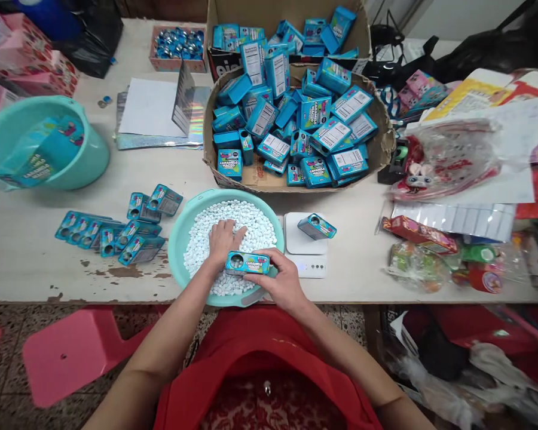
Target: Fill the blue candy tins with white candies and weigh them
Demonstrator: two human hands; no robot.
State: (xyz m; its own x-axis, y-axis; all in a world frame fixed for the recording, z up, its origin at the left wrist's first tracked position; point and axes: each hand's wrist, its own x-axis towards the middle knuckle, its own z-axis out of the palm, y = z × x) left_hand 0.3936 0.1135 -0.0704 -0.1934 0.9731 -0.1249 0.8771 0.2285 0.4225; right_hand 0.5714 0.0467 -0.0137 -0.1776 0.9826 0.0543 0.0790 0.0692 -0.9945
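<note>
A turquoise basin (176,258) of small white candies (256,222) stands at the table's front edge. My left hand (224,242) rests on the candies, its fingers spread and thumb apart. Over the basin's near side, my right hand (283,279) grips a small blue candy box (251,263) between thumb and fingers. The box lies on its side, with candies showing through a round opening at its left end. To the right, another blue box (317,226) sits on a white kitchen scale (305,245).
A torn carton (210,161) full of blue boxes stands behind the basin. Several blue boxes (137,242) lie to the left, near a turquoise bucket (101,152) of flattened packaging. Plastic bags (457,155) and packets crowd the right. A pink stool (72,352) stands below.
</note>
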